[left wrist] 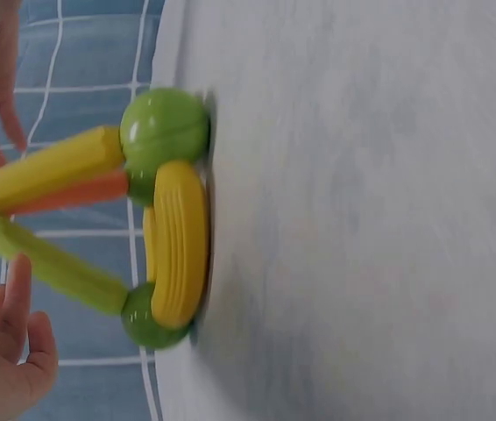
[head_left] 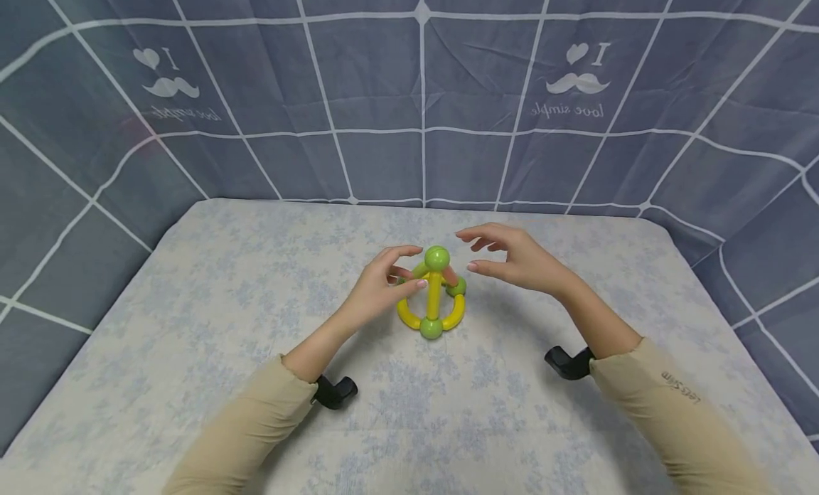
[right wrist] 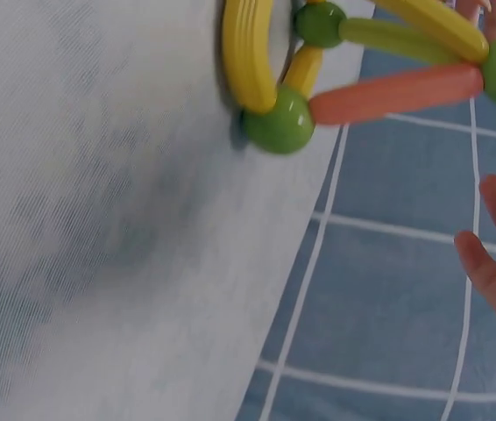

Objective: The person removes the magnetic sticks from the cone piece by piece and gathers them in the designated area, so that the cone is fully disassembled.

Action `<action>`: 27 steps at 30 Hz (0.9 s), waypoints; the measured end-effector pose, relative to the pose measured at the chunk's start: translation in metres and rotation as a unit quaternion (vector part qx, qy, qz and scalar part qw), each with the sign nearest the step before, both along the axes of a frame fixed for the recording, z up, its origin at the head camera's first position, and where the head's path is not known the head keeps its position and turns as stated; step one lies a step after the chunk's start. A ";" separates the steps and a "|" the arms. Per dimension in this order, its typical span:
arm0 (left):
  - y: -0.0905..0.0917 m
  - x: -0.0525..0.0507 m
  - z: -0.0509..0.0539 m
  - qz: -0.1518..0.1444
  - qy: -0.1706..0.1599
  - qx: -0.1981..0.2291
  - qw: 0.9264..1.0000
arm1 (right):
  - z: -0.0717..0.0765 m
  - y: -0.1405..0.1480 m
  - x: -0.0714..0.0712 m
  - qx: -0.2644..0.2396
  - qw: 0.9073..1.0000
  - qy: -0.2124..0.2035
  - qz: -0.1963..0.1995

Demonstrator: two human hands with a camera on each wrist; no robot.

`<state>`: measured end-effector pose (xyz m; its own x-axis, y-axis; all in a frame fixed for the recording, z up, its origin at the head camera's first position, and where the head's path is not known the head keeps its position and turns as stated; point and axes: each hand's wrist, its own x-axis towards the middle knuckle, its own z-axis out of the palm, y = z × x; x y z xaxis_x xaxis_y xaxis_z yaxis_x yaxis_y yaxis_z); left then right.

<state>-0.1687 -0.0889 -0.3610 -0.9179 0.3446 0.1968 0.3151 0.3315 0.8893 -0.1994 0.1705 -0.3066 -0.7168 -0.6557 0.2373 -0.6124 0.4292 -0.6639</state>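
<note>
A toy frame of magnetic-style rods and balls stands on the table, shaped like a pyramid. Its base is a ring of yellow curved rods [left wrist: 180, 246] joined by green balls [head_left: 431, 328]. Yellow, orange and light green straight rods [right wrist: 397, 94] rise to a top green ball [head_left: 437, 258]. My left hand [head_left: 377, 285] is at the left side of the frame, thumb and fingers spread around it without a visible grip; whether a fingertip touches is unclear. To the right, my right hand [head_left: 518, 260] hovers apart from the frame, fingers loosely bent and holding nothing.
The table [head_left: 409, 424] has a pale cloth with a blue floral pattern. A grey-blue curtain [head_left: 371, 75] with white grid lines hangs behind it and along both sides. Black wrist mounts [head_left: 569, 363] sit at both sleeve cuffs.
</note>
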 end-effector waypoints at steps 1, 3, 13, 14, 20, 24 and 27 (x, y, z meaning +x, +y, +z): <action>0.003 0.001 -0.001 -0.003 -0.004 0.007 1.000 | -0.001 -0.004 0.000 -0.002 1.000 -0.002 0.004; 0.007 0.002 -0.002 -0.004 -0.013 0.019 1.000 | -0.002 -0.012 -0.001 -0.004 1.000 0.002 0.012; 0.017 0.004 -0.001 -0.002 -0.090 0.072 0.993 | -0.004 -0.036 -0.002 0.017 0.998 0.023 0.048; 0.018 0.003 0.000 -0.003 -0.091 0.076 0.993 | -0.004 -0.037 -0.002 0.019 0.998 0.022 0.050; 0.022 -0.001 -0.001 -0.006 -0.080 0.093 0.992 | -0.001 -0.041 -0.001 0.035 0.996 0.049 0.059; 0.023 0.000 -0.003 -0.004 -0.069 0.093 0.993 | -0.004 -0.046 0.000 0.040 0.993 0.087 0.064; 0.021 0.003 -0.007 -0.002 -0.070 0.087 0.994 | -0.008 -0.049 0.004 0.039 0.991 0.105 0.067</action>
<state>-0.1652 -0.0677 -0.3675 -0.9395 0.3193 0.1240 0.1846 0.1673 0.9685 -0.1955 0.1215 -0.3150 -0.5622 -0.7638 0.3170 -0.7885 0.3794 -0.4841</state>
